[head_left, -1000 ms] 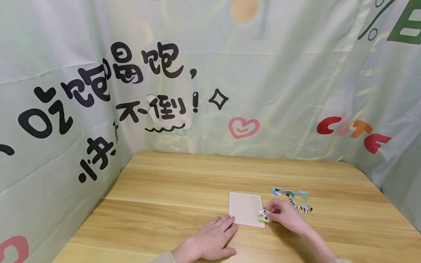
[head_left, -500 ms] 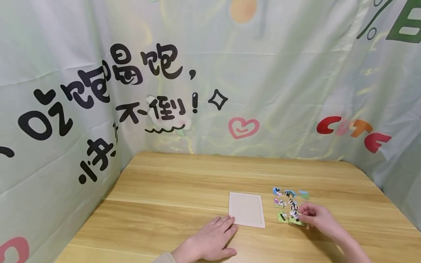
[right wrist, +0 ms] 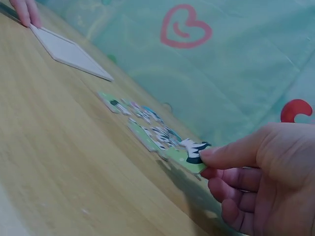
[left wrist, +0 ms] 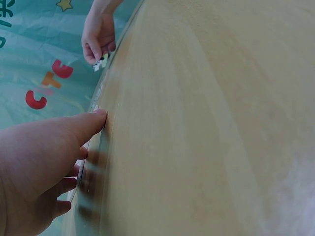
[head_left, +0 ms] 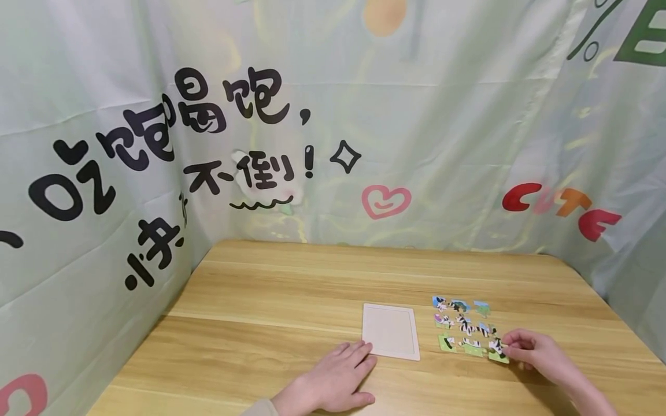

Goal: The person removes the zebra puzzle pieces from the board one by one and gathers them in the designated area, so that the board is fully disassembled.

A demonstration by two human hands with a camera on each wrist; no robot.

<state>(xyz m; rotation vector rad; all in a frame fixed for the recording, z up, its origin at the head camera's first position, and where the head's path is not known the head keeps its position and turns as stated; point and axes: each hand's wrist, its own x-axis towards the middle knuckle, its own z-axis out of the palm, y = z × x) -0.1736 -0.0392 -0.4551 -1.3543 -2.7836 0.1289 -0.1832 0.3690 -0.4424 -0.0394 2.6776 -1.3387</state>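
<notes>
My right hand (head_left: 541, 355) pinches a green and black-white jigsaw piece (right wrist: 191, 154) between thumb and fingers, at the near right corner of the laid-out pieces. Several other jigsaw pieces (head_left: 472, 346) with blue, green and striped printing lie in loose rows to its left and beyond. My left hand (head_left: 338, 375) lies flat on the table, its fingertips on the near left corner of a pale puzzle tray (head_left: 390, 332) with a raised border. In the left wrist view the left thumb (left wrist: 96, 123) points forward along the tabletop.
The wooden table (head_left: 260, 323) carries the tray and the pieces right of its middle. Printed cloth curtains (head_left: 447, 144) hang along the back and sides, close to the table's edges.
My right hand has carried the piece from the tray's right edge rightward, over the bottom row, to that row's right end. The left hand and the tray have stayed put.
</notes>
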